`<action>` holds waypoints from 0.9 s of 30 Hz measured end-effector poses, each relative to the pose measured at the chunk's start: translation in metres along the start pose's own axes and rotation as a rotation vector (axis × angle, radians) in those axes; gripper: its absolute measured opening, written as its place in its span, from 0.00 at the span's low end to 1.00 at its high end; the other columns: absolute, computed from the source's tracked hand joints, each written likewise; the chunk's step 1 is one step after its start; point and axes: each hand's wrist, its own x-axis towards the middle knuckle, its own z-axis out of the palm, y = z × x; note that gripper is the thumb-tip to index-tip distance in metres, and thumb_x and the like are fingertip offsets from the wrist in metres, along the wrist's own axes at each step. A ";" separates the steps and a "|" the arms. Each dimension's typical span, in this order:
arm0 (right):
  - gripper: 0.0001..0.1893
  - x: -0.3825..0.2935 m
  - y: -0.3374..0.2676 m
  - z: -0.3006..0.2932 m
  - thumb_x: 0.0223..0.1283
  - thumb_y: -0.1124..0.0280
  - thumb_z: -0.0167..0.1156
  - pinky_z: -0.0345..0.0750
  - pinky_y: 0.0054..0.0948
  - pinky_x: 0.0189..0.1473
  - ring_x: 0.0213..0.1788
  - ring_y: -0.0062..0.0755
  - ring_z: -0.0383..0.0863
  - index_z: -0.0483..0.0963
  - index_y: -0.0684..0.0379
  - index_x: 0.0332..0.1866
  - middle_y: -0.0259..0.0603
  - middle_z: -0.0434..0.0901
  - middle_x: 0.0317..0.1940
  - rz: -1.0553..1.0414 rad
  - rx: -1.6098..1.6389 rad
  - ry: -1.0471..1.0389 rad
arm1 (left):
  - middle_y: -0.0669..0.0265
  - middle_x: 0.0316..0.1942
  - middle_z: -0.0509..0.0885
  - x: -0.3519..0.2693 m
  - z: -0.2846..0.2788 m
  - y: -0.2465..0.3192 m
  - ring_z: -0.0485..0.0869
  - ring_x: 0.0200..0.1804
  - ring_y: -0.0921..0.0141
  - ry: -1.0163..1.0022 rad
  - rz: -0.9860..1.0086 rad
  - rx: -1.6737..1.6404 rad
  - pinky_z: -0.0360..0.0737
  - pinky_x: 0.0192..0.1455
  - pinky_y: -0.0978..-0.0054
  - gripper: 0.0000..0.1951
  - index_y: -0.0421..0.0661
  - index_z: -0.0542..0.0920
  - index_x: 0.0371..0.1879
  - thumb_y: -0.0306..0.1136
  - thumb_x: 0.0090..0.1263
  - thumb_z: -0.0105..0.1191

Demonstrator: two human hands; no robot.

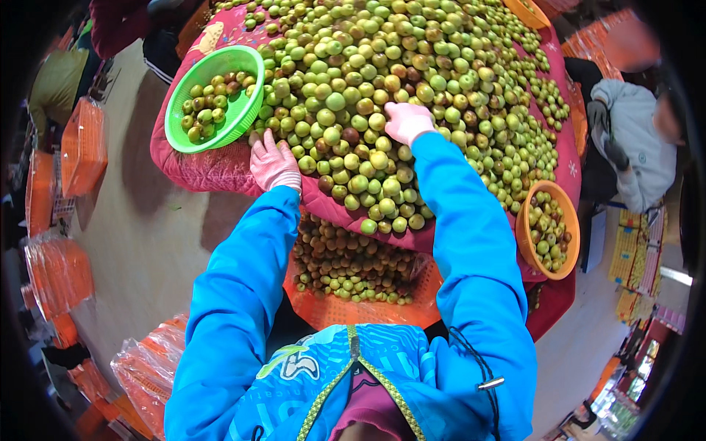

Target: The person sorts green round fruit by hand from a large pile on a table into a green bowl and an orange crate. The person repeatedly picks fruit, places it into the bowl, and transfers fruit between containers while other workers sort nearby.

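A heap of green and brown jujubes (pixel 353 88) covers much of a table with a pink quilted cloth (pixel 212 165). My left hand (pixel 273 161), in a pink glove, rests with fingers apart at the near left edge of the heap. A bright green plastic basket (pixel 242 118) holding some jujubes sits just beyond it. In the middle of the heap is my gloved right hand (pixel 408 122), fingers curled down among the fruit. Whether they grip a jujube cannot be seen. Below the table edge, in front of my body, an orange crate (pixel 358 315) contains more jujubes.
An orange bowl (pixel 573 248) of jujubes stands at the table's right edge. Another orange basket (pixel 532 16) is at the far right corner. People sit at the right (pixel 634 132) and far left (pixel 118 27). Plastic-wrapped orange crates (pixel 151 369) stand on the floor at left.
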 end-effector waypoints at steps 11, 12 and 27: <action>0.08 0.001 -0.069 0.046 0.63 0.70 0.50 0.80 0.42 0.31 0.34 0.44 0.84 0.73 0.52 0.45 0.48 0.79 0.36 -0.138 -0.245 0.235 | 0.54 0.68 0.66 0.006 -0.001 0.001 0.74 0.60 0.55 -0.091 -0.009 -0.035 0.70 0.63 0.59 0.26 0.49 0.70 0.63 0.42 0.65 0.54; 0.09 0.006 -0.072 0.045 0.63 0.69 0.51 0.80 0.41 0.32 0.35 0.42 0.85 0.74 0.52 0.46 0.48 0.79 0.37 -0.130 -0.244 0.213 | 0.54 0.68 0.66 0.005 -0.002 -0.001 0.74 0.60 0.55 -0.070 -0.007 -0.033 0.70 0.63 0.59 0.26 0.49 0.70 0.63 0.42 0.65 0.54; 0.34 -0.015 -0.032 0.025 0.57 0.66 0.67 0.68 0.19 0.24 0.31 0.22 0.77 0.62 0.50 0.69 0.52 0.77 0.53 -0.479 2.147 -0.273 | 0.55 0.67 0.67 0.003 -0.009 0.008 0.73 0.59 0.57 -0.136 -0.082 -0.045 0.70 0.62 0.60 0.27 0.48 0.70 0.62 0.40 0.63 0.56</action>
